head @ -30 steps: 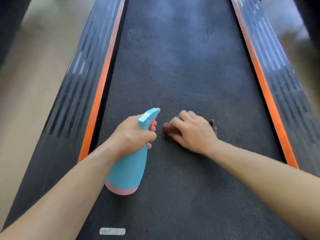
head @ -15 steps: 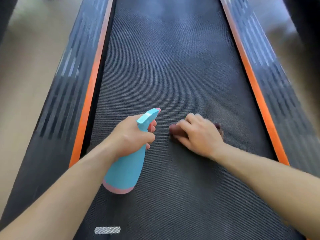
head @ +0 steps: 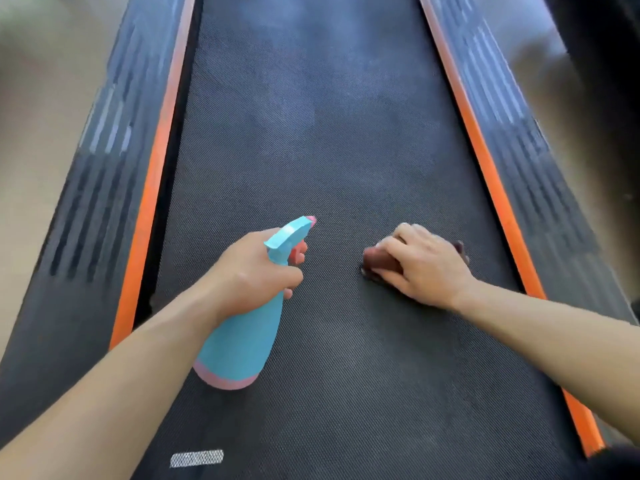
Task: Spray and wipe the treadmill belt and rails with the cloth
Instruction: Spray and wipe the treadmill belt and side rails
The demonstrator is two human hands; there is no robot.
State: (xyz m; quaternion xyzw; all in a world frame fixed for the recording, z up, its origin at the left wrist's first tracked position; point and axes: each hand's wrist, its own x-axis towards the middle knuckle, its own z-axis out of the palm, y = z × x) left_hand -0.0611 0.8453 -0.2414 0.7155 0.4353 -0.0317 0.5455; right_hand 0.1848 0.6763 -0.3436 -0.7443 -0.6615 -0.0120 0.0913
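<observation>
The dark textured treadmill belt (head: 311,150) runs up the middle of the view. Black ribbed side rails flank it, the left rail (head: 86,202) and the right rail (head: 540,188), each edged with an orange strip. My left hand (head: 249,271) grips a light-blue spray bottle (head: 239,344) with a pink base, held just above the belt, nozzle pointing forward and right. My right hand (head: 426,268) presses a dark brown cloth (head: 379,261) flat on the belt, right of centre; most of the cloth is hidden under the hand.
A small white marker patch (head: 196,458) lies on the belt near the bottom left. Beige floor (head: 31,140) lies beyond the left rail, and more floor with a dark shape at the top right beyond the right rail.
My right hand has slid the cloth to the right across the belt, away from the bottle. The left hand and bottle have stayed almost still. The camera view has shifted slightly.
</observation>
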